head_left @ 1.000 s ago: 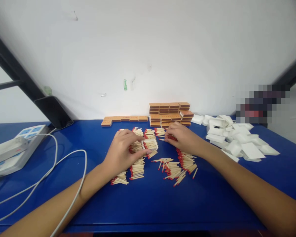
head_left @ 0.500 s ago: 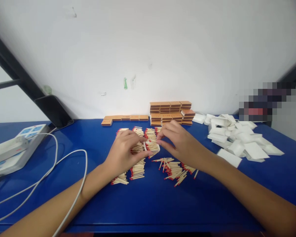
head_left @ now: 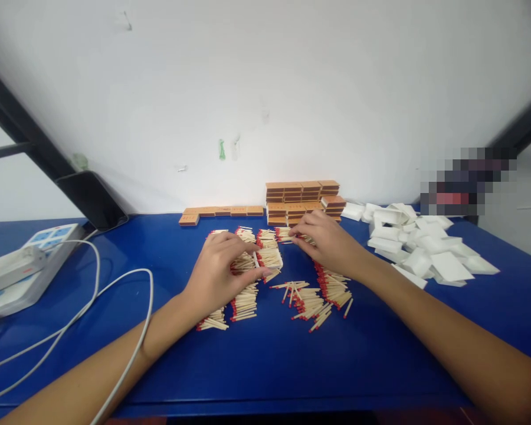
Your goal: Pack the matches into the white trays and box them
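Observation:
My left hand (head_left: 219, 265) is closed around the left end of a small white matchbox tray (head_left: 280, 260), thumb at the near side. Red-tipped matches (head_left: 269, 257) lie in this tray. My right hand (head_left: 330, 242) is a little farther back and to the right, its thumb and fingertips drawn together at the edge of a row of matches (head_left: 284, 235). Whether a match is between those fingertips is too small to make out. Beneath and beside my left hand run more rows of matches (head_left: 244, 304). A loose heap of matches (head_left: 310, 304) lies in front of my right hand.
Orange matchboxes (head_left: 301, 195) are stacked against the wall, with a low row of matchboxes (head_left: 222, 211) to their left. Empty white trays (head_left: 429, 248) are piled on the right. A power strip (head_left: 55, 239) and white cable (head_left: 151, 295) occupy the left, the cable crossing my left forearm.
My right hand has moved away from the tray, back and slightly right, to the row of matches behind it. My left hand keeps its hold on the tray. The view has shifted slightly.

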Tool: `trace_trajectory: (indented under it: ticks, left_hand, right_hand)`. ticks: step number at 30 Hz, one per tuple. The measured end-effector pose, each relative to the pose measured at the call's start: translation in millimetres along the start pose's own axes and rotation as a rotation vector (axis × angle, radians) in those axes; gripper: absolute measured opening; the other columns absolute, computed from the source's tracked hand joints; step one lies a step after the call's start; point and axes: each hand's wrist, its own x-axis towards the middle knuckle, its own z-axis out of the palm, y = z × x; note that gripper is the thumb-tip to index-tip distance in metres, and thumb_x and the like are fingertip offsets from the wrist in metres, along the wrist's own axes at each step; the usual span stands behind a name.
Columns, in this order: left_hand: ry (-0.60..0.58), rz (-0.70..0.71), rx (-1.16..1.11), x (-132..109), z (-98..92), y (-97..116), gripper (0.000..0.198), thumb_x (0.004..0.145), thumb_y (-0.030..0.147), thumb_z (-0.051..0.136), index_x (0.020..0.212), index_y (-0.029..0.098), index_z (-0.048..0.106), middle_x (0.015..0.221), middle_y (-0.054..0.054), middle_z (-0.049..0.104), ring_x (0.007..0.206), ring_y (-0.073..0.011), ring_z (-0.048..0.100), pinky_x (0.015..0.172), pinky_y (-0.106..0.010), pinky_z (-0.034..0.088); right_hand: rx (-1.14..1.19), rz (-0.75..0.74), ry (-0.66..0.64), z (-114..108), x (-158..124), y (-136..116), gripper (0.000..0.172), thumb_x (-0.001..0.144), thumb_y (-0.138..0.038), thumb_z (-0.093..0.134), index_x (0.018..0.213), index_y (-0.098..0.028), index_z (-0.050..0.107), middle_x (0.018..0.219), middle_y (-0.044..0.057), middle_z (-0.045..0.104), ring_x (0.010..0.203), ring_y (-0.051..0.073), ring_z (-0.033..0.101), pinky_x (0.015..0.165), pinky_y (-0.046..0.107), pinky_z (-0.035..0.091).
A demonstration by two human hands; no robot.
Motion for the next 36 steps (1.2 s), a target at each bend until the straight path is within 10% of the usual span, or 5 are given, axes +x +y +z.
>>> trace_trajectory:
  ticks: [36]
  left_hand:
    - [-0.028, -0.019, 0.017, -2, -0.7, -2, 0.038, 0.086, 0.053, 0.085, 0.106, 0.021, 0.076, 0.094, -0.005, 0.079, 0.093, -0.0255, 0.071, 0.089, -0.044, 0.05]
  right_hand:
    - [0.044, 0.024, -0.053, 6, 0, -3, 0.018, 0.105, -0.031, 0.058, 0.09, -0.022, 0.063, 0.096, 0.01, 0.065, 0.099, 0.029, 0.054, 0.088, 0.043, 0.044]
